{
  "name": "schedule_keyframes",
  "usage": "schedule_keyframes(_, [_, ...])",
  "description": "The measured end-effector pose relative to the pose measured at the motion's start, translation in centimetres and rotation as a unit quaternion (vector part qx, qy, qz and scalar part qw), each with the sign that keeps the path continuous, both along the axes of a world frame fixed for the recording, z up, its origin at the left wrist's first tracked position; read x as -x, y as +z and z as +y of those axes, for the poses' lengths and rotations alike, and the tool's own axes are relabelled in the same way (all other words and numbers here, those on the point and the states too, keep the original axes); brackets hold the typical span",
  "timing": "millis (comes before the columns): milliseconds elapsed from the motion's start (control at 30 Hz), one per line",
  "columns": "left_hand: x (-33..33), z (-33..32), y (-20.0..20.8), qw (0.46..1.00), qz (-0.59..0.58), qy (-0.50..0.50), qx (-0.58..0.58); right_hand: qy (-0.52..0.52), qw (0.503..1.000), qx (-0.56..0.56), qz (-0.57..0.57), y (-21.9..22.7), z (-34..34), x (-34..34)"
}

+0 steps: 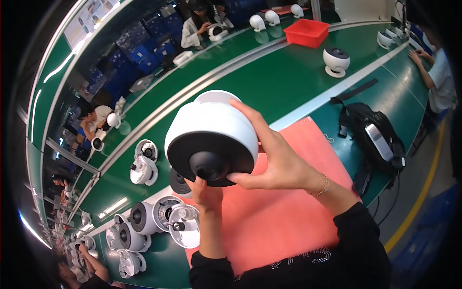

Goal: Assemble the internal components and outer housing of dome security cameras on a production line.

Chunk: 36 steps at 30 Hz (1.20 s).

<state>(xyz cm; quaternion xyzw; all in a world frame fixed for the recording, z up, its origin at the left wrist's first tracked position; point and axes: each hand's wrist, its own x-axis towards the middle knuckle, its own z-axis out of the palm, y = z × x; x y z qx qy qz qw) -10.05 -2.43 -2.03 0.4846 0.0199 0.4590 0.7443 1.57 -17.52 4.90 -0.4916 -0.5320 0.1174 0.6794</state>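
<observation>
Raised over the pink mat (284, 212) is a white round device (216, 118) with a black front disc and a dark dome at its centre. My right hand (276, 161) grips its right side, fingers on the white shell and thumb at the lower edge of the black face. From below, my left hand (208, 195) holds the same device, a fingertip against the dark dome; its other fingers are partly hidden. Just behind my left hand, another black-faced device (179, 183) is partly covered. Left of my left wrist lies an open white housing (185, 224) with inner parts showing.
Several white housings and black-faced units (139, 216) crowd the green bench on the left. A green conveyor belt (255, 72) runs beyond the mat, carrying a white unit (336, 61). A red bin (306, 32) stands farther off. At right lies a black backpack (373, 135). Other people work around.
</observation>
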Motion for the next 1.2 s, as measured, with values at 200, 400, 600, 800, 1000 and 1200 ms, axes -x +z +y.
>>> schedule_keyframes(200, [-1.3, 2.1, -2.0, 0.997, -0.058, -0.009, -0.056, 0.089, 0.993, -0.021, 0.076, -0.3, 1.5, -0.7])
schedule_keyframes(400, [-3.6, 1.8, -1.7, 0.988, -0.068, -0.111, -0.08, 0.015, 0.998, 0.0, 0.055, -1.8, 2.8, -1.3])
schedule_keyframes(600, [-4.7, 1.3, -0.7, 0.982, 0.106, -0.081, 0.132, -0.102, 0.992, -0.022, 0.076, -5.4, 5.7, -4.5])
schedule_keyframes(800, [-5.2, -0.1, -1.3, 0.944, 0.094, -0.175, 0.265, 0.001, 0.86, 0.035, 0.509, -8.5, 6.8, -10.3])
schedule_keyframes(1000, [-2.7, -0.7, -1.2, 0.948, 0.17, -0.05, 0.265, -0.131, 0.838, 0.04, 0.528, -12.6, 9.2, -14.0])
schedule_keyframes(1200, [5.2, -4.9, 7.4, 0.976, 0.16, -0.119, 0.089, -0.068, 0.791, 0.034, 0.608, -15.0, 8.0, -15.4])
